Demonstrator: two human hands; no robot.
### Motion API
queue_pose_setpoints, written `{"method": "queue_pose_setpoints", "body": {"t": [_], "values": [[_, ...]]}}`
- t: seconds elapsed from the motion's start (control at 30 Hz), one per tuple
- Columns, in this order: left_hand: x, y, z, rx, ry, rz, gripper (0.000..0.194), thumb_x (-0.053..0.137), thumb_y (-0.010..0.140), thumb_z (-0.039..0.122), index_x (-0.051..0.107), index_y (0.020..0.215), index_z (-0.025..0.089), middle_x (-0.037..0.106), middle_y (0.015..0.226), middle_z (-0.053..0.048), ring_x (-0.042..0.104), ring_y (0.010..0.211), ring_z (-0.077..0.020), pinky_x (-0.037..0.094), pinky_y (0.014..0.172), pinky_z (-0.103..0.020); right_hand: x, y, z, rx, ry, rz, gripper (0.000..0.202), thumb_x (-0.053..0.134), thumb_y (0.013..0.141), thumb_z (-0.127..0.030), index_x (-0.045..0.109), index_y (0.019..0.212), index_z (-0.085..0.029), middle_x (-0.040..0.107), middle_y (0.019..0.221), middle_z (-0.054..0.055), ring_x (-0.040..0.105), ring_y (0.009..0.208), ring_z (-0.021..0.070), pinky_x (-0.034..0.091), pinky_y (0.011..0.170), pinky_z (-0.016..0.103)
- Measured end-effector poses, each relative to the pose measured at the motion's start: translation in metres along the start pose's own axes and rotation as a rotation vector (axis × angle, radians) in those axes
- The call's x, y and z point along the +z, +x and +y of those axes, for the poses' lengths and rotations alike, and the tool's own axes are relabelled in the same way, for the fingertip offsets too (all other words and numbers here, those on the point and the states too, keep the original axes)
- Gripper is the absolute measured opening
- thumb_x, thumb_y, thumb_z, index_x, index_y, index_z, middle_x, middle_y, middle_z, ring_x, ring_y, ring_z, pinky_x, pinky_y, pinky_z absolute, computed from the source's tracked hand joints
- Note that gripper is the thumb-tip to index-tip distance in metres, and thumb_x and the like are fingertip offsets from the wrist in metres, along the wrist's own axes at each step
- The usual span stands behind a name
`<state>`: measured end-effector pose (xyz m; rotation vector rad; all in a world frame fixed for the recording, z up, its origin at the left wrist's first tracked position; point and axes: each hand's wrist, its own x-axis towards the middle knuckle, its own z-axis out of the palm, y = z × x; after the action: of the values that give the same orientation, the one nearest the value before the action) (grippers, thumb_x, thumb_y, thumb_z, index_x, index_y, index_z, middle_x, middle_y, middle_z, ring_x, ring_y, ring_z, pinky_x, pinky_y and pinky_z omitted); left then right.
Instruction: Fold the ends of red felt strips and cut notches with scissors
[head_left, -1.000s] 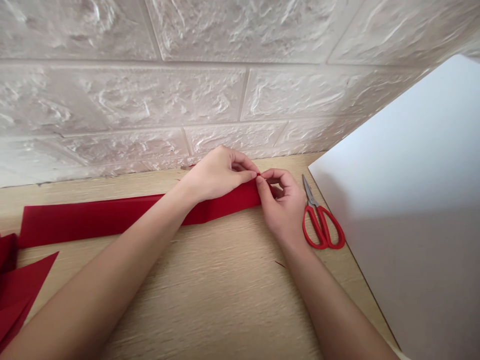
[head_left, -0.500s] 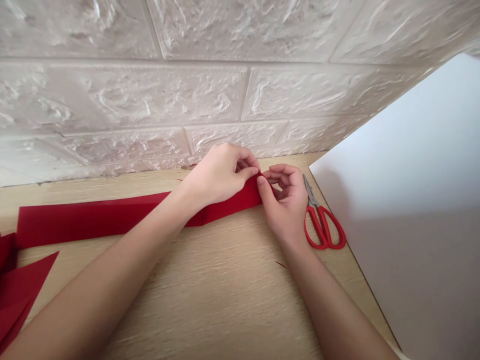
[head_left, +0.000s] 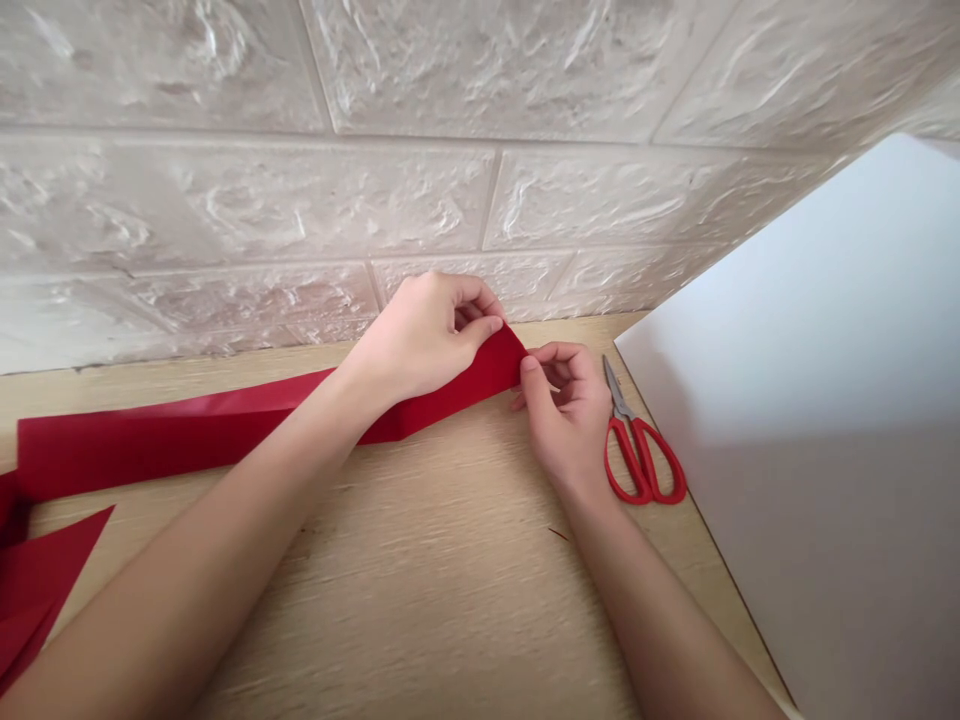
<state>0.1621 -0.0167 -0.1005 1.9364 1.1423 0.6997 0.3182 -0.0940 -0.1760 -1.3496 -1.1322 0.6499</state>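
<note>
A long strip of red paper (head_left: 165, 450) runs across the wooden tabletop from the left to both hands, with a lengthwise fold along part of it. My left hand (head_left: 435, 335) pinches the upper corner of its right end between thumb and fingers. Lower on that same end, my right hand (head_left: 559, 400) grips the edge between thumb and forefinger, its other fingers curled. The end is raised a little and tilted. My left forearm hides part of the strip's middle.
Red-handled scissors (head_left: 641, 455) lie just right of my right hand, points away from me. More red paper (head_left: 56, 560) lies at the left edge. A white panel (head_left: 810, 400) stands along the right side. A pale brick-patterned wall (head_left: 337, 200) closes off the back.
My hands have moved apart along the strip's right end, the left up and leftward, the right slightly down. More of the end's edge shows between them. The strip has shifted a little left.
</note>
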Motion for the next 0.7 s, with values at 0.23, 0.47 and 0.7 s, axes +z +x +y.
{"method": "queue_pose_setpoints", "body": {"t": [0.23,0.47,0.7], "values": [[-0.0014,0.0008,-0.0014,-0.031,-0.016,-0.009,0.013,0.063,0.087,0.024,0.075,0.087,0.020,0.079,0.090,-0.003,0.071,0.084,-0.0183,0.054,0.078,-0.031,0.0005,0.0000,-0.0030,0.049,-0.022,0.000,0.023,0.073,0.087,-0.042,0.063,0.093,-0.022,0.069,0.083,0.001,0.063,0.068,0.0136,0.051,0.051,0.024],[-0.0039,-0.0002,0.0013,-0.006,0.004,-0.002,0.012,0.062,0.088,0.022,0.074,0.086,0.019,0.078,0.087,-0.003,0.070,0.080,-0.0169,0.052,0.074,-0.030,-0.0001,0.0045,0.0011,0.101,0.062,0.000,0.024,0.076,0.082,-0.040,0.064,0.090,-0.020,0.070,0.083,0.002,0.064,0.071,0.0141,0.052,0.053,0.025],[-0.0067,0.0003,-0.0025,0.041,0.038,0.037,0.012,0.062,0.088,0.022,0.074,0.084,0.019,0.077,0.082,-0.001,0.069,0.075,-0.0159,0.051,0.070,-0.029,0.0003,0.0062,-0.0001,0.154,0.137,-0.022,0.030,0.081,0.078,-0.043,0.065,0.087,-0.020,0.071,0.080,0.002,0.067,0.071,0.0149,0.056,0.051,0.023]]}}
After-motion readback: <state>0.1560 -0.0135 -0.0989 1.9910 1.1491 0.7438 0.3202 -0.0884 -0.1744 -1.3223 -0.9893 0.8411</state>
